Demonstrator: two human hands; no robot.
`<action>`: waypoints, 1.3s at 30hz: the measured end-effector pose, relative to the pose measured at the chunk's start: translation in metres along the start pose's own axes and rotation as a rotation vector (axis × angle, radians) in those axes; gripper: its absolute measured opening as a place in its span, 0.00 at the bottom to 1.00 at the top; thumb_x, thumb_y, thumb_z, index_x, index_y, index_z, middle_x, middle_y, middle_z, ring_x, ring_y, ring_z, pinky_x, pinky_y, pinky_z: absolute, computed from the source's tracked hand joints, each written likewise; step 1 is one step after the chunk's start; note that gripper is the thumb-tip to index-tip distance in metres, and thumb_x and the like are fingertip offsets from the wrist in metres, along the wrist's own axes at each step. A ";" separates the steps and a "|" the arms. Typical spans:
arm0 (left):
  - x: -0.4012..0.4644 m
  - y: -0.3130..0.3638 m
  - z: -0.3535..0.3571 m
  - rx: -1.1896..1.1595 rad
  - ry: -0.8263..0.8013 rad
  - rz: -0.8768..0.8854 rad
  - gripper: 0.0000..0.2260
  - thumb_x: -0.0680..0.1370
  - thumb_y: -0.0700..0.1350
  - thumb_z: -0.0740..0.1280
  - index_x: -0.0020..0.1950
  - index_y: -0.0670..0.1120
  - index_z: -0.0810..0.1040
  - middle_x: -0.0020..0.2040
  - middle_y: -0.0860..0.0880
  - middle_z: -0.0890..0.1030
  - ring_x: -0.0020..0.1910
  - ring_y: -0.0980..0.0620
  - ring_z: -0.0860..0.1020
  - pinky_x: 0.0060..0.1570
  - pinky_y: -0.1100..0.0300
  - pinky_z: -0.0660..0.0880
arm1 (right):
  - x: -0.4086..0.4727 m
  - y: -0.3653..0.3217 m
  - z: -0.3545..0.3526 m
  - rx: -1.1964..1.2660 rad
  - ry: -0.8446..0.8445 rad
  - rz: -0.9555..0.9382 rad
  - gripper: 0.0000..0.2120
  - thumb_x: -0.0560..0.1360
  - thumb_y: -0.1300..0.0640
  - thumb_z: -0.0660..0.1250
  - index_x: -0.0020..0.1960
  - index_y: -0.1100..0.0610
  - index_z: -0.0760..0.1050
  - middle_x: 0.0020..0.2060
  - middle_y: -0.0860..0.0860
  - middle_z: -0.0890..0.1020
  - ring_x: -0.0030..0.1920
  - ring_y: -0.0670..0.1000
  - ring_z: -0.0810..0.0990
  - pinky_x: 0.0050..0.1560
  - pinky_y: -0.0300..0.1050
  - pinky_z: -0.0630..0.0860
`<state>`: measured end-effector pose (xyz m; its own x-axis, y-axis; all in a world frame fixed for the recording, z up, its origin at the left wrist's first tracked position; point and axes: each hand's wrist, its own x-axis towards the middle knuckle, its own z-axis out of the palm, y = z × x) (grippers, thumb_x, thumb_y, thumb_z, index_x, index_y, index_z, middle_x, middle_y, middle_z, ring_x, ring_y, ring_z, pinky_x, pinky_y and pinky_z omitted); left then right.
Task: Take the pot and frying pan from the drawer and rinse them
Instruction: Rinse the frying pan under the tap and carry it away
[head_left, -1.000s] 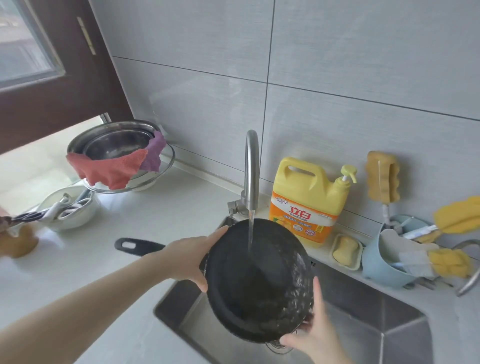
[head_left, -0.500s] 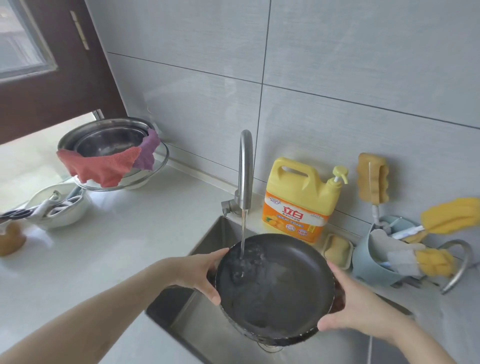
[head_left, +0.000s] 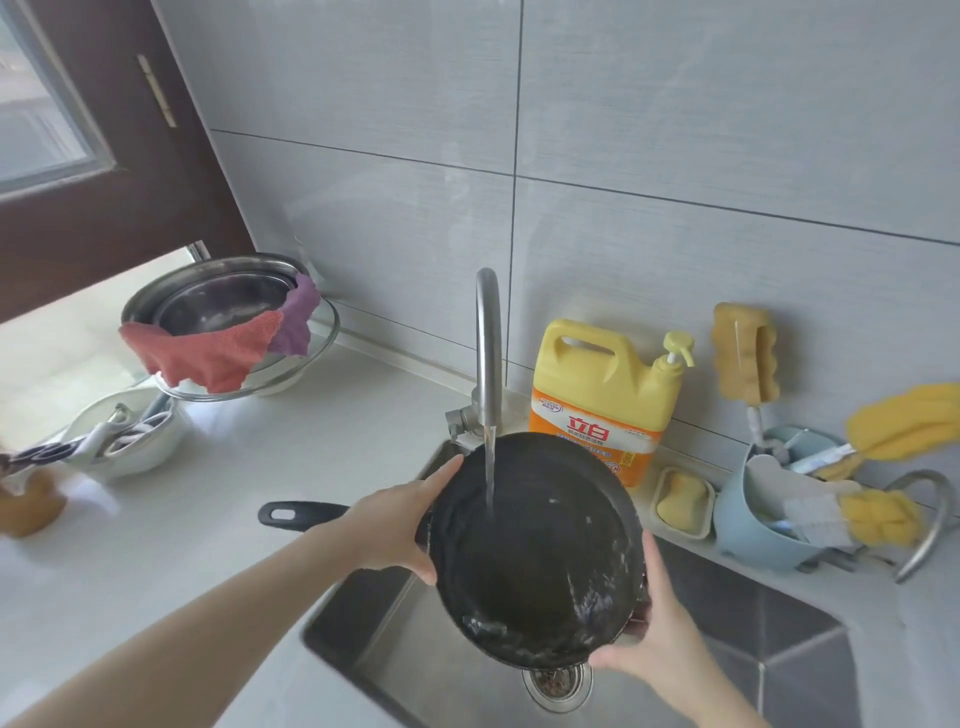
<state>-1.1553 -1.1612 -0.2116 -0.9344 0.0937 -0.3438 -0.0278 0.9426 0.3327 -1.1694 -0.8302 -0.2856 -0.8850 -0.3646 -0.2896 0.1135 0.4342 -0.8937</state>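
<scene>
A black frying pan (head_left: 540, 566) is tilted over the steel sink (head_left: 779, 644), its inside facing me. Water runs from the curved tap (head_left: 488, 343) onto its upper part, and drops streak the lower right of the pan. My left hand (head_left: 395, 525) grips the pan's left rim where the black handle (head_left: 296, 515) joins; the handle sticks out left over the counter. My right hand (head_left: 649, 629) holds the pan's lower right rim from behind. The drain (head_left: 557, 685) lies just under the pan. A steel pot (head_left: 218, 296) with cloths over its rim stands at the back left.
A yellow detergent jug (head_left: 602, 395) and a soap dish (head_left: 681, 501) stand behind the sink. A blue caddy (head_left: 763, 519) with yellow brushes is at the right. A white bowl with utensils (head_left: 124, 441) sits on the left counter.
The pan has tipped up from nearly level to steeply tilted toward me. My right hand slid from the right rim down to the lower right edge. The handle shows again at the left.
</scene>
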 end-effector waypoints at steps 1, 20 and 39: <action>0.002 0.004 0.006 -0.020 0.028 0.010 0.59 0.65 0.55 0.78 0.76 0.63 0.34 0.66 0.54 0.74 0.59 0.49 0.75 0.56 0.56 0.72 | 0.001 0.001 -0.008 -0.017 0.022 -0.011 0.71 0.50 0.58 0.84 0.69 0.22 0.38 0.57 0.42 0.81 0.50 0.46 0.84 0.56 0.46 0.80; 0.005 0.054 0.046 0.073 0.925 0.383 0.50 0.68 0.62 0.73 0.80 0.48 0.47 0.49 0.47 0.75 0.43 0.48 0.76 0.41 0.55 0.77 | -0.042 -0.001 -0.075 -0.419 0.517 -0.242 0.65 0.55 0.50 0.83 0.72 0.26 0.39 0.73 0.57 0.68 0.69 0.58 0.73 0.67 0.53 0.70; -0.001 0.065 0.029 0.084 0.972 0.412 0.47 0.71 0.64 0.69 0.78 0.44 0.49 0.52 0.42 0.77 0.47 0.45 0.77 0.45 0.53 0.77 | -0.055 -0.033 -0.096 -0.475 0.488 -0.292 0.58 0.58 0.50 0.82 0.77 0.40 0.48 0.72 0.58 0.68 0.66 0.59 0.75 0.64 0.26 0.62</action>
<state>-1.1461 -1.0903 -0.2155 -0.7498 0.1501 0.6444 0.3462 0.9190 0.1888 -1.1679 -0.7450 -0.2071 -0.9618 -0.1608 0.2218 -0.2675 0.7256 -0.6339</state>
